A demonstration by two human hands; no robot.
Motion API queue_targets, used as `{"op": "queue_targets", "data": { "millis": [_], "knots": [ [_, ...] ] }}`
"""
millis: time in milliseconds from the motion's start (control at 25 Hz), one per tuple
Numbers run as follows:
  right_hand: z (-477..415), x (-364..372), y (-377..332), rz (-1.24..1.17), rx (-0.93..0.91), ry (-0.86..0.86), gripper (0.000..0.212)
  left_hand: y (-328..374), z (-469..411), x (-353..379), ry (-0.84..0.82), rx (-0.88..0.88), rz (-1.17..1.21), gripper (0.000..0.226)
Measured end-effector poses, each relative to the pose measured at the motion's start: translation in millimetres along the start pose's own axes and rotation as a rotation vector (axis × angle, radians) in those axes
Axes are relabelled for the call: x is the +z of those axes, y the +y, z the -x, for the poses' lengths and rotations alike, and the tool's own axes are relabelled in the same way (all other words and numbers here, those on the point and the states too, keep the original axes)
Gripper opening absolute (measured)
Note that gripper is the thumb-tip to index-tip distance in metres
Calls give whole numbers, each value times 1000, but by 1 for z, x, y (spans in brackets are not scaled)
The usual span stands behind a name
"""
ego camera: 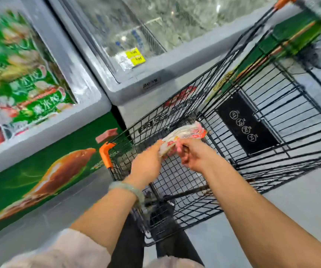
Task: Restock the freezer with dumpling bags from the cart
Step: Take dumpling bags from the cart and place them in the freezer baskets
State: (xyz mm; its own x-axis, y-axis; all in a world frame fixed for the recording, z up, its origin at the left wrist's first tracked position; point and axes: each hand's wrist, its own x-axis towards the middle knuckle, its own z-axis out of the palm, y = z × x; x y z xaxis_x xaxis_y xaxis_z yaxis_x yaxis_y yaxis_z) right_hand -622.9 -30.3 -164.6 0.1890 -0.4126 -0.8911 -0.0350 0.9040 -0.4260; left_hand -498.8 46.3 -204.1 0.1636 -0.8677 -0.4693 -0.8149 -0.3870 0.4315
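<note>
A flat dumpling bag (184, 135), white with pink and red print, is held above the black wire cart (262, 120). My left hand (148, 163) grips its near left edge, a pale green bangle on that wrist. My right hand (196, 155) pinches the bag's near right side. Both hands are inside the cart's basket. The open chest freezer (63, 120) lies to the left, with green and red bags (34, 88) stacked inside it; this part of the view is blurred.
A second chest freezer (155, 74) with a sliding glass lid and yellow price tags (135, 57) stands behind the cart. The cart has orange corner caps (106, 153) and a black sign panel (246, 122). Grey floor stretches to the right.
</note>
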Motion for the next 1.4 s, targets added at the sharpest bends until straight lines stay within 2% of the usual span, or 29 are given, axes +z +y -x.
{"op": "queue_targets", "data": {
  "millis": [80, 160, 280, 320, 400, 520, 720, 800, 880, 1000, 1120, 1240, 1320, 1400],
  "knots": [
    [26, 20, -7, 1, -105, -64, 23, -6, 14, -42, -58, 24, 51, 41],
    [45, 38, -8, -46, -183, -87, 35, -14, 33, -75, -83, -18, 391, 26],
    [52, 54, 4, -36, -219, 75, 33, -39, 65, -103, -183, -159, 1052, 31],
    [56, 61, 14, 1, -208, 129, 31, -53, 76, -109, -202, -169, 1190, 37],
    [61, 76, 35, 103, -191, 156, 28, -82, 103, -130, -235, -160, 1320, 42],
    [82, 111, 66, 212, -185, 85, 30, -128, 142, -160, -313, -72, 1384, 40],
    [114, 191, 96, 62, -175, -235, 44, -192, 200, -191, -358, -49, 1384, 26],
    [117, 221, 106, 88, -204, -271, 45, -216, 218, -198, -345, -64, 1388, 24],
    [119, 254, 115, 171, -271, -267, 53, -246, 233, -206, -306, -97, 1351, 30],
    [123, 295, 118, 253, -357, -264, 82, -282, 248, -220, -178, -168, 1286, 31],
    [121, 335, 115, 281, -396, -287, 75, -314, 258, -233, -13, -270, 1249, 29],
    [107, 370, 109, 248, -319, -268, 80, -345, 256, -237, 89, -381, 1299, 34],
    [94, 394, 100, 191, -272, -267, 75, -364, 247, -240, 153, -444, 1414, 38],
    [81, 423, 85, 170, -226, -236, 75, -377, 233, -252, 177, -429, 1566, 52]
  ]
}}
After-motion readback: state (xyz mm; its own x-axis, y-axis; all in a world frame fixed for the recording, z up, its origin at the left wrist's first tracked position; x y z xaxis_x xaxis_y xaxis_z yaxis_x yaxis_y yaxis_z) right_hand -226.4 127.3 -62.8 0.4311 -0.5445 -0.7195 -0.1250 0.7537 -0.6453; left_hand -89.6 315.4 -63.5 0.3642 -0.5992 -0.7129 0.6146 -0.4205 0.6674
